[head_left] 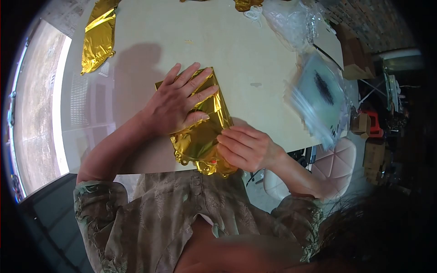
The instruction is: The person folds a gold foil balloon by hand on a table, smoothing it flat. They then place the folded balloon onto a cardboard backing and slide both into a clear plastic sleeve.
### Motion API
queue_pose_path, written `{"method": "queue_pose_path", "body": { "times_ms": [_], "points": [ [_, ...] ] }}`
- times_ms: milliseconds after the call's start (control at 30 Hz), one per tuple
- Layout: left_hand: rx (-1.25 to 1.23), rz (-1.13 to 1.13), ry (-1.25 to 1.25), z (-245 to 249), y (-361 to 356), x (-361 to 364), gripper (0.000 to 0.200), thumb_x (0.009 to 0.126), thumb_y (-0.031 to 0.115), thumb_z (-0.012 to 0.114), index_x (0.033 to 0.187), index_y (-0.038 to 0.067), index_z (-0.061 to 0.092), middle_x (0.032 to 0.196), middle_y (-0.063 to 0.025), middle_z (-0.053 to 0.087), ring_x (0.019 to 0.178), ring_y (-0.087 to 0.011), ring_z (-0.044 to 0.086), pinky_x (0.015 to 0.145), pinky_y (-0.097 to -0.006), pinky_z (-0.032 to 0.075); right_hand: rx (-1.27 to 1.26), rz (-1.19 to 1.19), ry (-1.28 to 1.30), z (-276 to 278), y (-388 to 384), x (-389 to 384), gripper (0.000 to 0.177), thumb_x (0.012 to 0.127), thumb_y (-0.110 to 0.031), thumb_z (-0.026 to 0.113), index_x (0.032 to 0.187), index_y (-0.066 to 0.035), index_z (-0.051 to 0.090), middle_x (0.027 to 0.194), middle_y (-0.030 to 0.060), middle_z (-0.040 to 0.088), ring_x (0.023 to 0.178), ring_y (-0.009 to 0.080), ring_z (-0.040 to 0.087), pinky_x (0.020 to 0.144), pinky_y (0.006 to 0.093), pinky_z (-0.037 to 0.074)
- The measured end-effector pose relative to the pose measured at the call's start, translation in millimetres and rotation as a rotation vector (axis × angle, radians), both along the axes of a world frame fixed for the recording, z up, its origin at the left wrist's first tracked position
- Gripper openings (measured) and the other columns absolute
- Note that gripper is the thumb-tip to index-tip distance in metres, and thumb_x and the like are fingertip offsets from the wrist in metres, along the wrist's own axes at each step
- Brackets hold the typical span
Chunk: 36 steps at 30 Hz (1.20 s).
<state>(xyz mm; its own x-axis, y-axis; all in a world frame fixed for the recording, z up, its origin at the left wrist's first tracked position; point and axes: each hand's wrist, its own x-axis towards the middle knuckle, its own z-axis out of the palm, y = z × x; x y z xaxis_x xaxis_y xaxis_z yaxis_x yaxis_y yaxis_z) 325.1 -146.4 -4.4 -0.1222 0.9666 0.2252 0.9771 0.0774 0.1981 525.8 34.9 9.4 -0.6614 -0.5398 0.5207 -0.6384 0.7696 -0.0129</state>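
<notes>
A flat, folded gold foil balloon [196, 142] lies at the near edge of the table, its crinkled lower end reaching over that edge. My left hand [175, 105] presses palm down on the upper part, fingers spread. At the lower right side, my right hand [248, 146] has its fingertips closed on the balloon's margin. Part of the foil is hidden under both hands. A small red spot shows near the crinkled end.
Another gold foil piece [99, 38] lies at the table's far left. Clear plastic bags [314, 98] are piled on the right, with crumpled clear plastic [291, 20] behind them. A padded chair [335, 164] and cardboard boxes [357, 53] stand beyond the right edge.
</notes>
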Motion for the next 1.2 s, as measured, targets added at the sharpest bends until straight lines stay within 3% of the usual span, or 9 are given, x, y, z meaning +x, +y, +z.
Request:
{"method": "queue_pose_path", "body": {
  "times_ms": [100,200,267,400,467,700,800,1200],
  "points": [
    [-0.022,0.003,0.01,0,1,0,0.061,0.093,0.049,0.058,0.146,0.019,0.049,0.157,-0.0132,0.036,0.146,-0.0347,0.029,0.12,-0.0552,0.014,0.043,-0.051,0.042,1,-2,4,0.015,0.081,-0.012,0.07,0.094,-0.006,0.072,0.099,0.0072,0.073,0.09,0.0205,0.071,0.083,0.0304,0.058],
    [-0.029,0.009,-0.006,-1,0,0,0.061,0.093,0.048,0.058,0.146,0.02,0.048,0.157,-0.0125,0.036,0.146,-0.0344,0.029,0.12,-0.0552,0.014,-0.105,-0.099,0.037,-3,-4,6,0.016,0.082,-0.011,0.07,0.097,-0.007,0.073,0.101,0.0082,0.073,0.092,0.0204,0.071,0.085,0.0305,0.058],
    [-0.001,0.001,-0.002,-2,1,0,0.062,0.093,0.049,0.058,0.147,0.019,0.048,0.157,-0.0121,0.036,0.146,-0.0342,0.029,0.12,-0.0553,0.014,0.061,-0.062,-0.013,-5,0,9,0.016,0.083,-0.01,0.069,0.098,-0.006,0.073,0.103,0.0087,0.073,0.095,0.0204,0.071,0.087,0.0308,0.057],
    [-0.062,-0.001,-0.016,1,1,1,0.064,0.094,0.049,0.056,0.148,0.017,0.045,0.159,-0.0149,0.032,0.148,-0.0363,0.026,0.121,-0.0555,0.013,0.115,-0.047,-0.09,3,2,15,0.02,0.084,-0.01,0.068,0.103,-0.006,0.071,0.107,0.0093,0.072,0.099,0.0213,0.07,0.09,0.0325,0.056],
    [-0.029,-0.016,0.0,0,0,0,0.064,0.094,0.049,0.056,0.149,0.017,0.045,0.159,-0.0149,0.032,0.147,-0.0366,0.028,0.121,-0.0551,0.014,0.288,-0.017,-0.098,7,4,19,0.031,0.085,-0.016,0.061,0.113,-0.003,0.068,0.111,0.0118,0.07,0.105,0.0252,0.067,0.096,0.0362,0.053],
    [-0.003,-0.01,-0.003,-7,1,-2,0.064,0.093,0.049,0.059,0.146,0.017,0.047,0.158,-0.0147,0.034,0.145,-0.0388,0.031,0.118,-0.0591,0.018,0.322,-0.002,-0.072,6,4,16,0.024,0.088,-0.014,0.064,0.11,-0.006,0.069,0.108,0.0081,0.07,0.102,0.022,0.069,0.097,0.0356,0.053],
    [0.033,-0.006,-0.01,-7,2,0,0.067,0.087,0.048,0.068,0.144,0.02,0.049,0.156,-0.0143,0.037,0.143,-0.0389,0.035,0.115,-0.0621,0.024,0.286,0.013,-0.049,4,5,14,0.023,0.086,-0.012,0.068,0.108,-0.007,0.07,0.108,0.0083,0.069,0.101,0.0227,0.068,0.093,0.0356,0.056],
    [0.124,-0.008,-0.06,-9,0,0,0.065,0.087,0.048,0.067,0.143,0.019,0.051,0.155,-0.0137,0.039,0.142,-0.0381,0.036,0.115,-0.0615,0.024,0.3,-0.013,-0.091,11,4,14,0.025,0.085,-0.014,0.069,0.11,-0.01,0.07,0.11,0.0064,0.07,0.105,0.0214,0.067,0.093,0.0331,0.055]
  ]
}}
